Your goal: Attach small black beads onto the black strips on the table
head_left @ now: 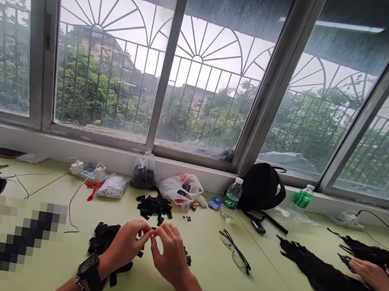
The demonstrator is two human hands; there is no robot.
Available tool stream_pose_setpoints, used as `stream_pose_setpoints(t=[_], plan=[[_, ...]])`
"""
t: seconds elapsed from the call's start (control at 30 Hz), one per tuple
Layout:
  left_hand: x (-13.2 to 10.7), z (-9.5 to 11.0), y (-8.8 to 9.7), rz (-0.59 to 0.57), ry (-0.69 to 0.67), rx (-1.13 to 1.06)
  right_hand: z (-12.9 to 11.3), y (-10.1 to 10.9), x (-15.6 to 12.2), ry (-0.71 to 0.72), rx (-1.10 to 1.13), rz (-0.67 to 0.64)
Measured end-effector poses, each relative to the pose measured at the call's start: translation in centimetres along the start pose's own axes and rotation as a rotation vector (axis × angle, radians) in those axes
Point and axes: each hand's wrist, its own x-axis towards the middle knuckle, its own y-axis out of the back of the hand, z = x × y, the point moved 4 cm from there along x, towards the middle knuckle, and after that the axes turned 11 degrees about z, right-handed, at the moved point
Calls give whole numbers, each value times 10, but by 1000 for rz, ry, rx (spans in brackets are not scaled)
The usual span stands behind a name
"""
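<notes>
Both hands meet above the table, fingertips together in a pinch. My left hand (129, 243), with a black watch (89, 266) and a beaded bracelet on its wrist, has thumb and fingers closed. My right hand (170, 252) pinches from the other side. Only a speck of something dark shows between the fingertips; what it is stays hidden. Beneath and left of my left hand lies a pile of black fabric strips (102, 238). Beyond my fingers is another heap of black strips (153, 205). Small black parts (188, 257) lie partly hidden behind my right hand.
Eyeglasses (236, 251) and a water bottle (232, 198) stand to the right, near a black bag (263, 188). Plastic bags (180, 190) and a power strip (88, 173) with cables line the window side. At far right, another person's hands (373, 277) work over black strips (331, 285).
</notes>
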Motion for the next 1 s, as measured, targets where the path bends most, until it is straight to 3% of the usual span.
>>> stream_pose_setpoints(t=[0.3, 1.0], plan=[[-3, 2, -3, 2, -43, 156, -1, -11, -3, 122, -264, -89], [-7, 10, -3, -42, -39, 274, -1, -22, -10, 242, -323, -160]])
